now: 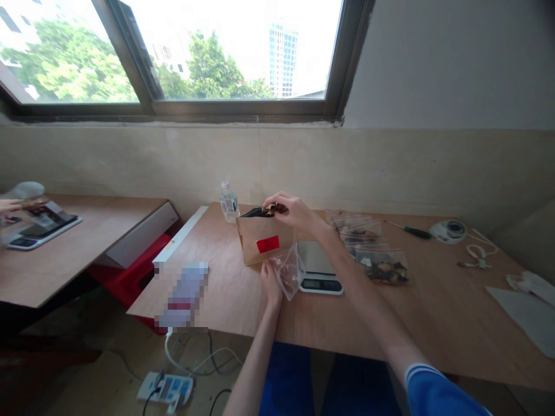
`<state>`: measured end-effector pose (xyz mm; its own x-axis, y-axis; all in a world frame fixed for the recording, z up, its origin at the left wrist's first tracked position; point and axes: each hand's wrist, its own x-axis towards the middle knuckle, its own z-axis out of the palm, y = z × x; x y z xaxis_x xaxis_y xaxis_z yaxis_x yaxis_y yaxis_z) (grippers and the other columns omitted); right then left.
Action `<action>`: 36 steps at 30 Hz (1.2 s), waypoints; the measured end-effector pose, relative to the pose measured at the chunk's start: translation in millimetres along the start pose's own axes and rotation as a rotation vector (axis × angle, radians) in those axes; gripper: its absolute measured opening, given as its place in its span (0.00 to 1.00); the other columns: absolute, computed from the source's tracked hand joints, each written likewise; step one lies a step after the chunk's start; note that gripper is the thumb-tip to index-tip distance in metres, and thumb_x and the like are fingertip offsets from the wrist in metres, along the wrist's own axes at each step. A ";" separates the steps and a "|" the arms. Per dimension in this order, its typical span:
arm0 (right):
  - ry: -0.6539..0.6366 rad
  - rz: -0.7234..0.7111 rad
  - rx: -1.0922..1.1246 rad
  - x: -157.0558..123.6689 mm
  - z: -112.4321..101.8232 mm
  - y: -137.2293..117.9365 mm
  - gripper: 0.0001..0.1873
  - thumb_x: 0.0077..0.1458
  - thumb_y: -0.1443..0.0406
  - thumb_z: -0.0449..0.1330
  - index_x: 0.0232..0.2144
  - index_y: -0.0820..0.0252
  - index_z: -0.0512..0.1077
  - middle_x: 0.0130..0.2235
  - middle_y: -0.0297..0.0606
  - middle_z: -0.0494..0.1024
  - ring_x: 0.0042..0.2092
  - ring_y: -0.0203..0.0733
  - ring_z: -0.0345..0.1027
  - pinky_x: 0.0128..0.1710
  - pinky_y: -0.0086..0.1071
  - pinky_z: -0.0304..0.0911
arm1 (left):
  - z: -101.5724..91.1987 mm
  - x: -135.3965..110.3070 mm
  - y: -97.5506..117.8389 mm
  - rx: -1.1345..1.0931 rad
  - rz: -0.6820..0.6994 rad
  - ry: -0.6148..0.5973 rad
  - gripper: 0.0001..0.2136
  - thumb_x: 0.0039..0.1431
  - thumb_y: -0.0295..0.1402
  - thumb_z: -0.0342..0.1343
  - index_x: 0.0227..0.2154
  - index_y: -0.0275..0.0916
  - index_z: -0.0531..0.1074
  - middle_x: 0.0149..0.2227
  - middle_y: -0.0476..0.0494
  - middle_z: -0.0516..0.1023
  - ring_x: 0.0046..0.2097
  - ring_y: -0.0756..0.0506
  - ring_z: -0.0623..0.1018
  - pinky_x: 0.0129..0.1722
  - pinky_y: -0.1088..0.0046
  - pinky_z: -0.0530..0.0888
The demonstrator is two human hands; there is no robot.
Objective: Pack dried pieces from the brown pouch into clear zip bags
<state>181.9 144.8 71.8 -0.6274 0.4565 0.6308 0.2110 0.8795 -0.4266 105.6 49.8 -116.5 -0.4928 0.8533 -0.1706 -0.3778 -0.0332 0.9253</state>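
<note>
Here, right fingers (278, 203) pinch dried bits (269, 209), left fingers (269, 270) a plastic bag (289, 273).

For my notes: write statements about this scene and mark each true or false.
1. The left hand holds a clear bag. True.
2. The paper bag carries a blue label. False: its label is red.
3. The right hand pinches dark pieces at the paper bag's top. True.
4. The bottle stands right of the scale. False: the bottle stands left of the scale, behind the paper bag.
</note>
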 end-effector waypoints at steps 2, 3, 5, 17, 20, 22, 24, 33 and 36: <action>-0.040 -0.016 0.007 1.0 -3.0 -1.6 0.18 0.48 0.77 0.50 0.39 0.60 0.72 0.40 0.37 0.73 0.41 0.36 0.69 0.42 0.29 0.64 | -0.3 0.7 -0.7 -0.001 0.005 0.001 0.17 0.56 0.48 0.47 0.32 0.37 0.65 0.20 0.49 0.75 0.12 0.53 0.66 0.10 0.80 0.60; -0.057 -0.022 0.018 1.2 -4.3 -2.8 0.18 0.48 0.77 0.50 0.39 0.60 0.72 0.40 0.37 0.73 0.41 0.36 0.69 0.42 0.29 0.64 | -0.6 1.1 -1.1 -0.002 0.008 0.002 0.16 0.56 0.47 0.47 0.32 0.37 0.65 0.20 0.49 0.75 0.12 0.53 0.66 0.10 0.80 0.61; -0.082 -0.027 0.041 0.9 -6.5 -5.2 0.18 0.49 0.77 0.50 0.39 0.60 0.73 0.41 0.37 0.74 0.40 0.35 0.69 0.41 0.28 0.65 | -1.1 1.8 -1.9 -0.006 0.012 0.002 0.16 0.56 0.47 0.47 0.32 0.37 0.65 0.20 0.49 0.75 0.12 0.53 0.66 0.11 0.80 0.61; -0.179 0.003 -0.245 -12.5 11.8 -6.2 0.19 0.60 0.58 0.52 0.24 0.61 0.74 0.27 0.38 0.76 0.30 0.38 0.68 0.32 0.29 0.57 | -1.5 6.2 -8.3 -0.034 0.011 -0.009 0.21 0.55 0.51 0.46 0.34 0.36 0.67 0.23 0.46 0.76 0.14 0.52 0.69 0.13 0.77 0.65; -0.206 0.080 -0.305 -9.0 15.0 -6.9 0.25 0.62 0.55 0.48 0.19 0.60 0.71 0.23 0.37 0.75 0.26 0.36 0.66 0.27 0.27 0.52 | -1.5 6.5 -8.6 -0.035 0.015 -0.015 0.21 0.55 0.51 0.46 0.34 0.36 0.67 0.23 0.46 0.77 0.14 0.52 0.69 0.13 0.77 0.65; -0.198 0.086 -0.267 -6.4 13.1 -10.0 0.24 0.63 0.55 0.46 0.22 0.60 0.72 0.25 0.38 0.76 0.28 0.37 0.68 0.28 0.27 0.53 | -1.6 6.0 -8.3 -0.032 0.016 -0.014 0.20 0.55 0.50 0.47 0.34 0.36 0.67 0.23 0.47 0.76 0.14 0.52 0.69 0.13 0.78 0.64; -0.113 0.067 -0.186 -7.6 10.2 -16.5 0.21 0.63 0.57 0.45 0.29 0.59 0.73 0.32 0.38 0.78 0.35 0.39 0.71 0.33 0.27 0.57 | -1.7 5.3 -7.7 -0.029 0.018 -0.011 0.20 0.55 0.50 0.47 0.34 0.36 0.67 0.22 0.47 0.76 0.13 0.52 0.68 0.13 0.78 0.63; 0.443 0.480 0.055 -106.2 65.5 -39.4 0.07 0.56 0.69 0.47 0.32 0.57 0.64 0.33 0.37 0.72 0.36 0.40 0.67 0.37 0.32 0.63 | -3.1 5.7 -2.8 -0.084 0.105 0.009 0.13 0.53 0.43 0.52 0.28 0.36 0.69 0.25 0.49 0.73 0.25 0.50 0.72 0.27 0.75 0.69; 0.439 0.678 0.128 -144.9 96.0 -26.7 0.04 0.53 0.69 0.47 0.33 0.56 0.59 0.31 0.37 0.70 0.33 0.41 0.67 0.34 0.33 0.64 | -4.0 5.9 -1.3 -0.120 0.127 0.005 0.12 0.52 0.42 0.54 0.26 0.37 0.69 0.26 0.50 0.72 0.27 0.51 0.71 0.30 0.75 0.69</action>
<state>195.2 42.2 -70.5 -0.0381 0.9185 0.3936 0.3351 0.3828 -0.8609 100.0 52.8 -120.1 -0.5460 0.8358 -0.0566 -0.4030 -0.2029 0.8924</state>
